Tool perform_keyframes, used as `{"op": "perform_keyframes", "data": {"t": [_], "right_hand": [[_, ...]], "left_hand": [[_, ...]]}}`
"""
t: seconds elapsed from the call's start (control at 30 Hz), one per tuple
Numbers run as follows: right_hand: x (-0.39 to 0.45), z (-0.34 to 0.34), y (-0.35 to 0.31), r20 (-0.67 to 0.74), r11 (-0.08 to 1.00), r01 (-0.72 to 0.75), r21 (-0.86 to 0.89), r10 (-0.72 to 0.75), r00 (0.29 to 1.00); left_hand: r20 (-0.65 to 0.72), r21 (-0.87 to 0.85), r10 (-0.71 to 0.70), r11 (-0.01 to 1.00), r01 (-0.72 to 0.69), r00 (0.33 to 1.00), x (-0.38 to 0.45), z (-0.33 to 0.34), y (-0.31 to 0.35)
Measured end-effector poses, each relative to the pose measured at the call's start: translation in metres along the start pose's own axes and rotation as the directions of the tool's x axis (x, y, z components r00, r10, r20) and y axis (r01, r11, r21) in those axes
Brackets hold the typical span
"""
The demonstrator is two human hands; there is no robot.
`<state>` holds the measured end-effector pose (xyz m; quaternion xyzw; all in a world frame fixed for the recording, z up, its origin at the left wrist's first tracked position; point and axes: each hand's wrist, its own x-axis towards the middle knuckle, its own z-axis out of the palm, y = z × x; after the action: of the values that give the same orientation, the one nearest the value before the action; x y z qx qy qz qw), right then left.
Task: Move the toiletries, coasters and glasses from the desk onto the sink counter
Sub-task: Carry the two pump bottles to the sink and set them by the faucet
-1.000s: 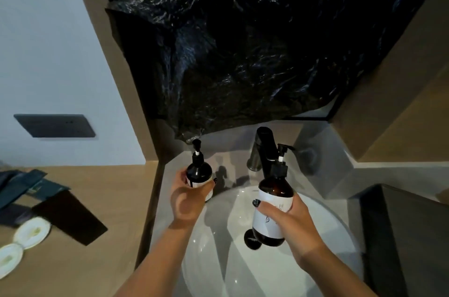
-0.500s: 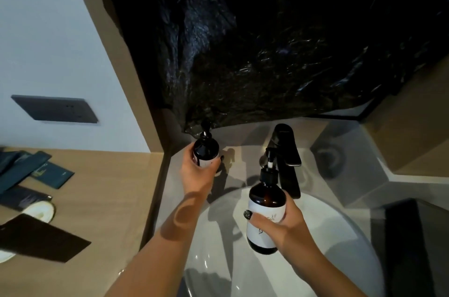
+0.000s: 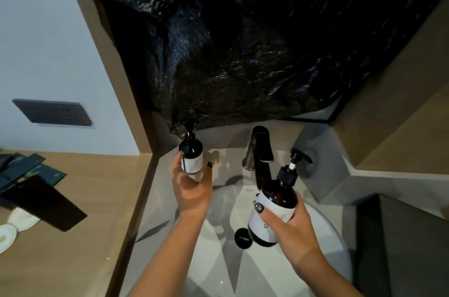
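Pump bottle point(image 3: 192, 156), small and dark with a white label, now stands upright on the sink counter point(image 3: 155, 189), in the back corner left of the faucet point(image 3: 261, 151) and just under the hem of the black plastic sheet point(image 3: 243, 53). Half a second ago the left hand point(image 3: 192, 189) was wrapped round it; now the thumb and fingers are spread wide to either side of the bottle, near its base, and whether they graze it cannot be told. Judged from this, the first bottle has been set down and released.

Second pump bottle point(image 3: 273, 209), larger and amber, is held tilted by the right hand point(image 3: 289, 221), fingers curled round its label. It hangs over the white basin point(image 3: 323, 219), in front of the faucet and slightly right, not yet on the counter. It has shifted right since the earlier frames; a spot right of the faucet looks the likely target.

Far left of the faucet, on the wooden desk point(image 3: 73, 248), remain round coasters point(image 3: 14, 223), dark packets point(image 3: 29, 168) and a black card point(image 3: 46, 202). No glasses are in view.
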<state>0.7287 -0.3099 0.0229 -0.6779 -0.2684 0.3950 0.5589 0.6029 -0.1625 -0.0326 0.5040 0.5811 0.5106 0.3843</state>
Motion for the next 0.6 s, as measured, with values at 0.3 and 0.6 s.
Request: {"op": "perform_keyframes", "data": {"t": [0.3, 0.6], "right_hand": [[0.026, -0.058, -0.013, -0.227, 0.975, 0.191, -0.11, -0.211, 0.951], [0.11, -0.071, 0.005, -0.307, 0.992, 0.076, -0.102, -0.103, 0.946]], "left_hand": [[0.442, 0.075, 0.182, 0.968, -0.239, 0.878, -0.067, 0.021, 0.049], [0.538, 0.178, 0.134, 0.947, -0.268, 0.832, -0.073, 0.027, 0.06]]}}
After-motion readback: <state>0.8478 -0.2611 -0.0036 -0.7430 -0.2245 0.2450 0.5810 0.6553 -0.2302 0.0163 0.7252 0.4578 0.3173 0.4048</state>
